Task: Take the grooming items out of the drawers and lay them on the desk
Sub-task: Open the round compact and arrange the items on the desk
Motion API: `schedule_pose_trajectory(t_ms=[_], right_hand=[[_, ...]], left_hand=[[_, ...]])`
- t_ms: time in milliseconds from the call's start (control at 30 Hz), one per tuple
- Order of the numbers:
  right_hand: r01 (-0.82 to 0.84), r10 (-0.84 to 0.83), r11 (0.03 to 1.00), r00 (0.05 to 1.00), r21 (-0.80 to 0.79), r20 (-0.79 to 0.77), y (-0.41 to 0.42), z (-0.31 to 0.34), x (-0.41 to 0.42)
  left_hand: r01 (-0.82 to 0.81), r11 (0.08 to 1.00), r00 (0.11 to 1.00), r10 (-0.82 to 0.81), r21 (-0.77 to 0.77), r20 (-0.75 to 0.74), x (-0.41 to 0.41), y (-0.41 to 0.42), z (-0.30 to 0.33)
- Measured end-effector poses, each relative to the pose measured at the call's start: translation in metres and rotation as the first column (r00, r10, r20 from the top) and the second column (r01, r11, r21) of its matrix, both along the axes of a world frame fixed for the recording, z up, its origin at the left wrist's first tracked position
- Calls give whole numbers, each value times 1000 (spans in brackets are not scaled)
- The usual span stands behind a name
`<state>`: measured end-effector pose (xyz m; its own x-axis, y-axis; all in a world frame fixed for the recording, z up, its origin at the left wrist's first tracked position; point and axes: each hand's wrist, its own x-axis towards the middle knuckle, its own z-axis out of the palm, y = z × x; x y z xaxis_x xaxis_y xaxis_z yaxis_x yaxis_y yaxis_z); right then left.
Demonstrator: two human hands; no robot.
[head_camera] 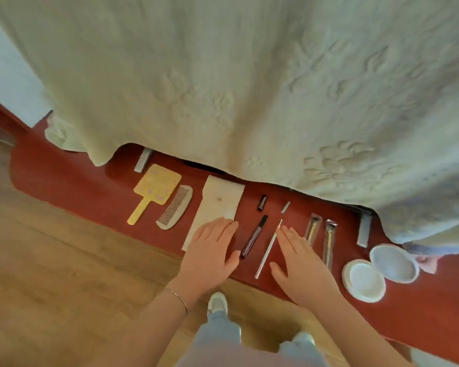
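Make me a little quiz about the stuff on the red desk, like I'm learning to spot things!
1. True or false: the yellow paddle mirror lies right beside the comb.
2. What does the left hand rest on: A) the white sheet, B) the open round case, C) the comb?
3. Fill the gap: the thin silver stick lies between the dark pen-like tube and the ______ hand.

Key: 1 true. 2 A; its flat fingers cover the sheet's near end. 3 right; its fingertips touch the stick.
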<state>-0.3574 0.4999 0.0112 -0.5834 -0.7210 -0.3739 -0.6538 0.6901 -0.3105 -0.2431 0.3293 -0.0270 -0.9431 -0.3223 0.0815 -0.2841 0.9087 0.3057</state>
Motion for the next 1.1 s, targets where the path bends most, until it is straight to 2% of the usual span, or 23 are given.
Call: schedule_pose_trajectory(t_ms=[200,400,500,600,800,967,1100], right_hand=[[133,-133,990,991,57,-4,9,-3,16],[192,-191,980,981,57,-24,31,-8,16],[206,-201,977,975,56,-92,39,-11,13],[168,-150,978,979,126,-140,38,-21,7],[81,-44,974,983,213,-176,35,-38,11],[77,-60,984,993,162,-103,34,-49,13],[135,-130,981,991,137,-42,30,-56,11]], left_hand=[[150,989,989,-150,12,7,-29,2,-9],[306,952,951,-307,-29,-30,-42,14,-7],[450,886,893,-448,-114,39,-43,20,-7],[537,830,843,-518,-150,149,-44,24,-13],[604,779,789,-555,-167,264,-40,28,-20],[613,771,786,-572,-174,234,-42,29,-20],[616,770,785,-585,-167,201,-43,31,-20]])
